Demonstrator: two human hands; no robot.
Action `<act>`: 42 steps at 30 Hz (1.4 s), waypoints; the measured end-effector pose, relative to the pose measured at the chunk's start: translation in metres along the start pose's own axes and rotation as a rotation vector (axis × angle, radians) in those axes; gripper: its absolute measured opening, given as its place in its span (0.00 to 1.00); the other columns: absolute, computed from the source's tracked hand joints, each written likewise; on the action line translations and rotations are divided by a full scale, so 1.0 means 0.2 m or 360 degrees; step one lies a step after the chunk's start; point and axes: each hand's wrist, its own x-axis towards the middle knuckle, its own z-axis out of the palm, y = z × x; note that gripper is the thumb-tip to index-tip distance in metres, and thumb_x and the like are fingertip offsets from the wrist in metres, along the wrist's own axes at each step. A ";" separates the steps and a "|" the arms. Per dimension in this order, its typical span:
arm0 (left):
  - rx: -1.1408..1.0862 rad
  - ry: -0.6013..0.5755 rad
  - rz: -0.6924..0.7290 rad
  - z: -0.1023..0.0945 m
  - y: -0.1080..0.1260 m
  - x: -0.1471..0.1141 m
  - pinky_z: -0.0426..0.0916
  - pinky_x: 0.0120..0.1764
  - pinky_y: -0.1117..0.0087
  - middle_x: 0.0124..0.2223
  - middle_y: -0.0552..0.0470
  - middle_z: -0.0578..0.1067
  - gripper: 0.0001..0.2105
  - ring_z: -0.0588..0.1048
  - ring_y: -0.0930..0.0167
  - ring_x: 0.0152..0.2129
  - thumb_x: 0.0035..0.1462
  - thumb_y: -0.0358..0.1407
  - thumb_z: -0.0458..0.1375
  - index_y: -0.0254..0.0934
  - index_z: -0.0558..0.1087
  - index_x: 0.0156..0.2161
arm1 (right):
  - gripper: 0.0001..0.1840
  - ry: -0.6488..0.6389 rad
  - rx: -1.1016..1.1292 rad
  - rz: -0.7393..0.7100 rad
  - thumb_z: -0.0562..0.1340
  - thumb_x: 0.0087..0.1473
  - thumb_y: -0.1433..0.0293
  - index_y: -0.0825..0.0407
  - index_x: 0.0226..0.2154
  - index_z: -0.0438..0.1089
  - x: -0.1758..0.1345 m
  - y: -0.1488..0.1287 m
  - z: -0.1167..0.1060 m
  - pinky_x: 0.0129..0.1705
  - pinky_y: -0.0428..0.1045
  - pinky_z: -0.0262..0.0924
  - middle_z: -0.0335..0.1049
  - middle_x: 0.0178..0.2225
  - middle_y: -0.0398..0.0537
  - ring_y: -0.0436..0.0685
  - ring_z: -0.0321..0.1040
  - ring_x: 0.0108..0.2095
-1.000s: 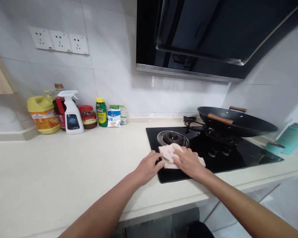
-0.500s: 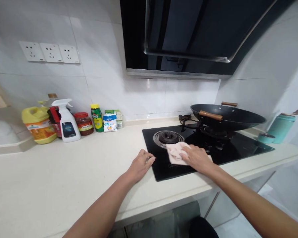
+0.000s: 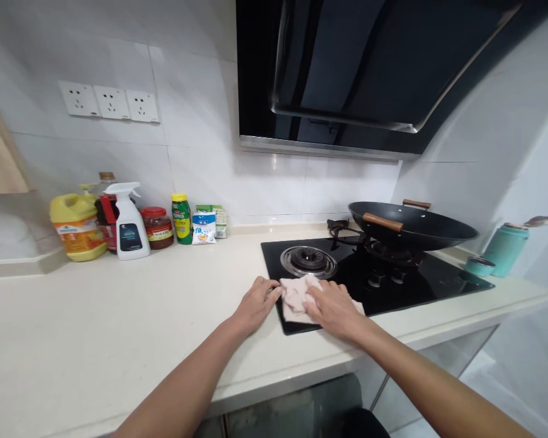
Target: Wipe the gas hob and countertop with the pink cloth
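apparently mid-wipe — gripping pink cloth (image 3: 295,303) in right hand (image 3: 334,309) on black hob (image 3: 432,289), resting slack, empty left hand (image 3: 256,303) beside. can't tell finished area — likely leaves plenty around wok (image 3: 424,230).

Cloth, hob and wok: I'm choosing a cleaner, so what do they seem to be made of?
Cloth: soft matte fabric, by its creases; fibre unclear.
Hob: probably glossy black glass, by its reflections; coated metal is possible.
Wok: likely dark metal, dull finish, by its thin rim; its handles look like wood, from their brown colour.
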 end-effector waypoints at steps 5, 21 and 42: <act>0.0105 0.0203 -0.0010 -0.02 -0.03 0.02 0.65 0.53 0.60 0.43 0.47 0.69 0.17 0.71 0.64 0.46 0.68 0.44 0.47 0.40 0.74 0.49 | 0.23 0.0006 0.0162 -0.0270 0.49 0.66 0.52 0.47 0.51 0.69 0.13 -0.19 -0.01 0.51 0.59 0.50 0.68 0.49 0.55 0.64 0.62 0.48; 0.0212 0.0230 -0.0202 -0.05 -0.07 0.06 0.64 0.54 0.60 0.45 0.48 0.74 0.16 0.71 0.62 0.49 0.67 0.44 0.46 0.41 0.75 0.42 | 0.18 -0.0090 0.0387 -0.0478 0.54 0.64 0.54 0.42 0.48 0.72 0.11 -0.28 -0.05 0.52 0.61 0.52 0.65 0.54 0.50 0.64 0.60 0.50; 0.0127 0.0029 -0.0188 -0.03 -0.01 0.02 0.64 0.52 0.60 0.44 0.47 0.73 0.19 0.72 0.62 0.46 0.68 0.48 0.45 0.41 0.75 0.41 | 0.26 0.0012 -0.0154 0.0523 0.47 0.65 0.55 0.46 0.56 0.69 -0.23 0.31 0.01 0.45 0.60 0.53 0.69 0.51 0.60 0.69 0.65 0.46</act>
